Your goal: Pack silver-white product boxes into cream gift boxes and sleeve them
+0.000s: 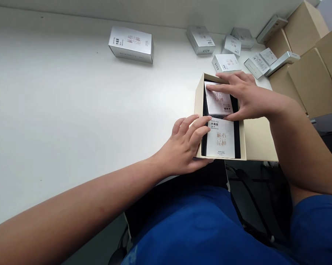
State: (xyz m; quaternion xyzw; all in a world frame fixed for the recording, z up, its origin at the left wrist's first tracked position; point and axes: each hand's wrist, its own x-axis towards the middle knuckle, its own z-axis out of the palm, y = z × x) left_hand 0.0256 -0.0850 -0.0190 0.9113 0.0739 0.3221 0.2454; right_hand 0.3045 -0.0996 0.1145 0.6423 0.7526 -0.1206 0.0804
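Note:
An open cream gift box point(199, 96) with a black inner lining stands at the table's front edge. In its near half a silver-white tea box point(221, 141) lies flat, printed side up. A second silver-white tea box point(217, 100) sits slightly askew in the far half, its print upside down to me. My right hand point(244, 92) spans this far tea box, with fingertips at its far left corner and the thumb at its near edge. My left hand point(186, 145) grips the gift box's left wall near the front corner, fingers over the rim and thumb at the front.
One silver tea box point(131, 44) lies at the back of the white table point(72, 99). Several more, such as this tea box point(201, 39), lie at the back right. Cream cartons point(309, 81) stack up at the right, and an open cream flap point(259, 140) extends right of the gift box.

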